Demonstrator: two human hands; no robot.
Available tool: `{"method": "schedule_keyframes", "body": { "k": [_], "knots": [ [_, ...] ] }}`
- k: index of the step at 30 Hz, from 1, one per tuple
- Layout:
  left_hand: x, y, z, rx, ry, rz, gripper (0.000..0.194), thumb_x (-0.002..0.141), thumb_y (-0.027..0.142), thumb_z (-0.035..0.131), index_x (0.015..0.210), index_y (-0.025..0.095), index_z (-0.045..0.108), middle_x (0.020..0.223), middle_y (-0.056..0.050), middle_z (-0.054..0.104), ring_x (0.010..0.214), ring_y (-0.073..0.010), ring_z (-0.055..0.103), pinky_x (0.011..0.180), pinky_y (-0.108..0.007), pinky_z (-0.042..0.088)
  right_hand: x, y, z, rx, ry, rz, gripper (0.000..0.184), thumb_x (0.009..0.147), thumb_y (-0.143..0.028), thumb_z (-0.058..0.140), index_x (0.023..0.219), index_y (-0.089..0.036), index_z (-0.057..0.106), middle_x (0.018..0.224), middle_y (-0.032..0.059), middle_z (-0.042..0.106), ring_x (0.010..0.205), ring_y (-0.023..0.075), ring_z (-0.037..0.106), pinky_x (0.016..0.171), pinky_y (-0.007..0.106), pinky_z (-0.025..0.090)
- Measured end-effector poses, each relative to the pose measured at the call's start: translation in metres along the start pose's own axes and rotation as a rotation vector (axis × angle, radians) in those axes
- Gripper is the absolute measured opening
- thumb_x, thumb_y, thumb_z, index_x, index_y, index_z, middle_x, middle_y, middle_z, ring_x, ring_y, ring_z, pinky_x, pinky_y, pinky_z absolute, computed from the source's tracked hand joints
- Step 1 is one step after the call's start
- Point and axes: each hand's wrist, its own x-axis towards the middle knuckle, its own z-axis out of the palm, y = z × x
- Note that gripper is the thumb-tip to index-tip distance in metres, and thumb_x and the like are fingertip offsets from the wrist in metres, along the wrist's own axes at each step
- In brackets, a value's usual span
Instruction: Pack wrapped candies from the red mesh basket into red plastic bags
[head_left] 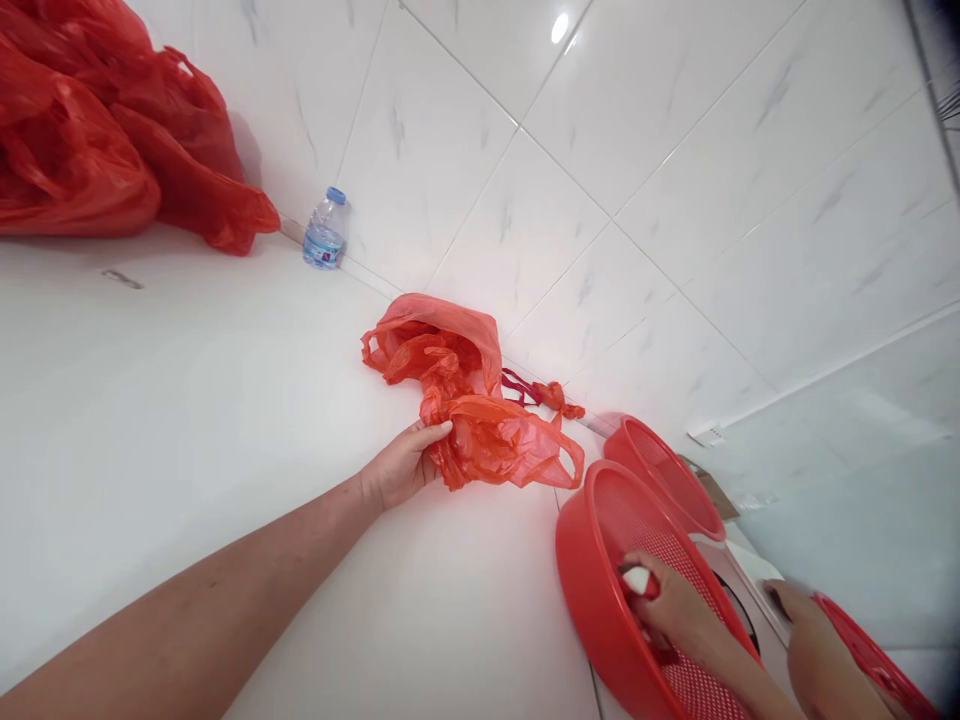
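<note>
Our L hand (405, 468) pinches red bag (517, 445)
Prob. v. light, soft, tearable; we'd grip bunched middle (439, 400). R hand unseen.

The left hand (409, 465) was left bare, as was the long forearm (262, 570), which was narrowed at the wrist (367, 492). The forearm was marked by a few small spots, and the thumb (435, 433) was tipped by a short nail.
</note>
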Motion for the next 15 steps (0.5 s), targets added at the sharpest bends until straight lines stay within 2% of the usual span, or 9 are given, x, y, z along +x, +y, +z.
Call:
{"method": "schedule_keyframes", "body": {
  "k": [2,4,7,9,11,13,15],
  "knots": [
    [0.0,-0.001,0.0,-0.02,-0.027,-0.006,0.031,0.086,0.027,0.057,0.116,0.017,0.057,0.125,-0.013,0.059,0.109,-0.0252,0.06,0.089,-0.038,0.052,0.003,-0.018,-0.013,0.071,-0.032,0.003,0.038,0.059,-0.027,0.057,0.096,-0.023,0.052,0.042,-0.0072,0.052,0.033,0.0163,0.049,0.035,0.026,0.039],
    [0.0,-0.003,0.0,-0.034,-0.039,-0.014,0.032,0.087,0.026,0.057,0.117,0.017,0.056,0.126,-0.012,0.059,0.11,-0.0243,0.059,0.092,-0.037,0.05,0.001,-0.046,-0.025,0.115,-0.003,-0.074,0.037,0.063,-0.031,0.06,0.098,-0.023,0.049,0.052,-0.0052,0.057,0.04,0.0151,0.053,0.042,0.027,0.045],
    [0.001,-0.006,-0.001,-0.033,-0.055,-0.039,0.033,0.086,0.026,0.057,0.118,0.019,0.056,0.125,-0.011,0.06,0.111,-0.0236,0.059,0.094,-0.037,0.048,-0.011,-0.095,-0.019,0.096,-0.031,-0.219,0.031,0.07,-0.033,0.061,0.097,-0.024,0.05,0.061,-0.0045,0.056,0.047,0.0136,0.054,0.047,0.028,0.048],
    [0.0,-0.007,-0.002,-0.024,-0.081,-0.047,0.033,0.086,0.027,0.058,0.118,0.019,0.056,0.126,-0.012,0.059,0.112,-0.0246,0.058,0.094,-0.038,0.047,-0.016,-0.124,0.002,-0.039,-0.096,-0.409,0.024,0.07,-0.023,0.058,0.093,-0.024,0.053,0.08,-0.0009,0.06,0.059,0.0137,0.057,0.051,0.027,0.049],
    [-0.001,-0.007,-0.002,-0.014,-0.115,-0.047,0.033,0.086,0.028,0.057,0.118,0.019,0.057,0.125,-0.012,0.06,0.112,-0.0259,0.058,0.094,-0.04,0.047,-0.013,-0.146,0.031,-0.29,-0.112,-0.712,0.031,0.067,-0.009,0.052,0.093,-0.025,0.056,0.094,0.0004,0.059,0.074,0.0147,0.058,0.06,0.026,0.049],
    [-0.002,-0.007,-0.001,-0.002,-0.157,-0.047,0.032,0.087,0.029,0.056,0.117,0.018,0.058,0.121,-0.013,0.062,0.109,-0.0264,0.06,0.093,-0.04,0.047,0.001,-0.161,0.06,-0.512,-0.09,-0.941,0.038,0.066,-0.001,0.047,0.094,-0.025,0.058,0.096,0.0012,0.057,0.079,0.0149,0.056,0.065,0.027,0.048],
    [-0.003,-0.007,0.0,0.008,-0.184,-0.046,0.03,0.088,0.03,0.055,0.113,0.016,0.06,0.115,-0.013,0.065,0.106,-0.0263,0.061,0.094,-0.041,0.047,0.023,-0.17,0.084,-0.667,-0.048,-1.037,0.04,0.065,0.0,0.049,0.095,-0.024,0.059,0.095,0.0023,0.056,0.078,0.0157,0.056,0.065,0.028,0.048]
  ]
}}
